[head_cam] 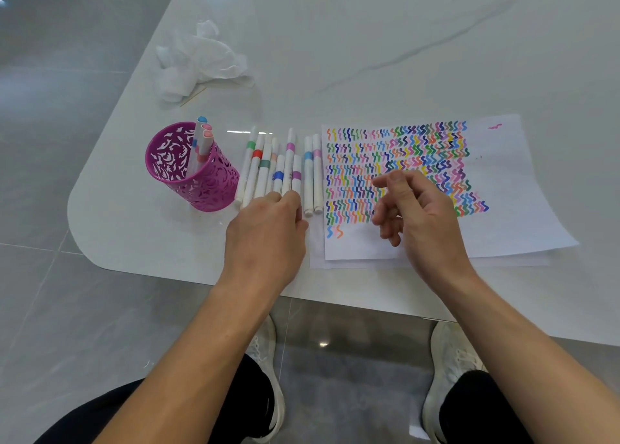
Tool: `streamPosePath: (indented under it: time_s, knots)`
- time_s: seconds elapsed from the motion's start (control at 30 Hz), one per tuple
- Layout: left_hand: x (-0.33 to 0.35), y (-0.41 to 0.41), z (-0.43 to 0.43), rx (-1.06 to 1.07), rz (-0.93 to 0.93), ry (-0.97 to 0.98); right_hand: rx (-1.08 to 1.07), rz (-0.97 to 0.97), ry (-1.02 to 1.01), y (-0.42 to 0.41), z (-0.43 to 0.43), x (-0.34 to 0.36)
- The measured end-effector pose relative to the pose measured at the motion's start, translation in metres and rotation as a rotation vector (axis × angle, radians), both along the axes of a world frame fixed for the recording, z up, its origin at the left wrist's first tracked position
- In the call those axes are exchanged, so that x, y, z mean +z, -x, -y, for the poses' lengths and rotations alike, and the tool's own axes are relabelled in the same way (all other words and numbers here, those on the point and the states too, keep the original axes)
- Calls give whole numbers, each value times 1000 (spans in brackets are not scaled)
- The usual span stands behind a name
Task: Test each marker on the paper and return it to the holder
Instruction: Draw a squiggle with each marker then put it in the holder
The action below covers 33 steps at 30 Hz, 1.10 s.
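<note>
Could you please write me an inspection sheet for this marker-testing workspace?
Surface: white marbled table, rounded corner.
Job's things: purple holder upright, a few markers standing in it; a row of loose markers lying between holder and paper; paper mostly covered in coloured squiggles.
Clutter: crumpled tissue at the far left, a thin wooden stick beside it.
Grippers: left hand, fingers at the loose markers' near ends, grip unclear; right hand hovers over the paper, loosely curled, empty.
Cables: nothing seen.
Surroundings: grey tiled floor, white shoes below the table edge.
</note>
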<state>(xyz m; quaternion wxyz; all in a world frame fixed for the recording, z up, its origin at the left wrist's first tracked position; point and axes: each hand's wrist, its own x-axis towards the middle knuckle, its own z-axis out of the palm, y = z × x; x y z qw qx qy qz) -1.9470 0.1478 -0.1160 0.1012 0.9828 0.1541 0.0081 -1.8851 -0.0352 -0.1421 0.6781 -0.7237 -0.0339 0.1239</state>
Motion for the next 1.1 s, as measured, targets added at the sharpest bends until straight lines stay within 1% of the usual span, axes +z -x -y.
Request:
streamPosePath:
  time_s: [0.3, 0.43, 0.6, 0.7, 0.8, 0.93, 1.1]
  knots:
    - [-1, 1, 4, 27, -116, 0, 2, -5, 7, 1, -1, 1]
    - [-1, 1, 5, 36, -101, 26, 4, -12, 4, 1, -1, 0]
    - [2, 0, 4, 77, 34, 202, 9, -10, 13, 0, -1, 1]
    - [4, 0, 5, 70, 142, 347, 18, 7, 26, 0, -1, 0]
    - [4, 0, 10, 30, 197, 517, 68, 37, 70, 0, -1, 0]
    - [2, 2, 19, -67, 180, 685, 168, 58, 108, 1, -3, 2]
    - [0, 3, 26, -138, 86, 758, 160, 79, 130, -1, -2, 2]
